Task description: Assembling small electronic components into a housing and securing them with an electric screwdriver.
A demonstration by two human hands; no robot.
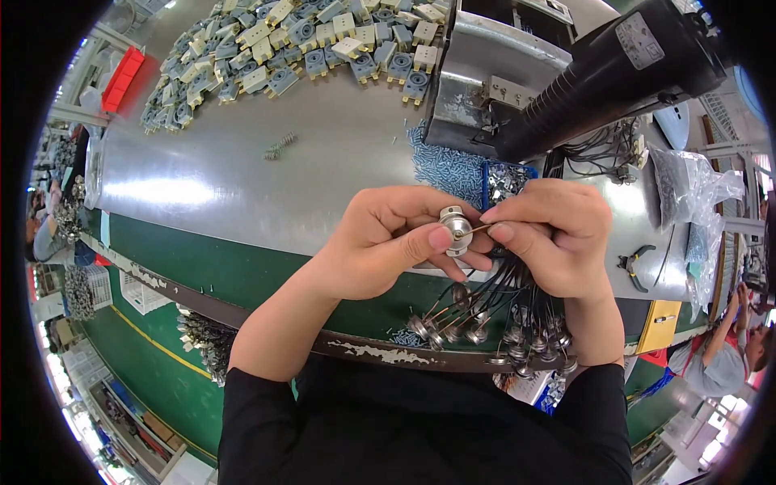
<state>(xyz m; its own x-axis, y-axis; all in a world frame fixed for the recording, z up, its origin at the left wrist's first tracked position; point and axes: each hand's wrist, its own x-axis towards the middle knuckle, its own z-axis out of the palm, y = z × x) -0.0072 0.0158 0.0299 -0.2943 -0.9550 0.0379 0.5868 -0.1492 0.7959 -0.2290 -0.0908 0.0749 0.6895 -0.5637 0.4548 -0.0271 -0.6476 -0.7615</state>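
Observation:
My left hand (386, 242) pinches a small round silver metal cap with side tabs (455, 229) between thumb and fingers. Its domed middle faces up toward me. From the right, my right hand (550, 236) grips a thin copper-brown wire (480, 228) between thumb and forefinger. The wire's left end reaches the middle of the cap; whether it is fixed there I cannot tell. Below my right hand hangs a bunch of dark wires (505, 279), with several similar round metal caps (540, 339) at their ends by the table's front edge.
Grey and cream switch-like blocks (307, 40) are heaped at the back. Blue-grey screws (444, 166) lie beside a blue bin (487, 186) of small metal parts. A black cylindrical power tool (606, 77) slants over a metal fixture (461, 97). Pliers (637, 267) lie right; springs (280, 146) lie left.

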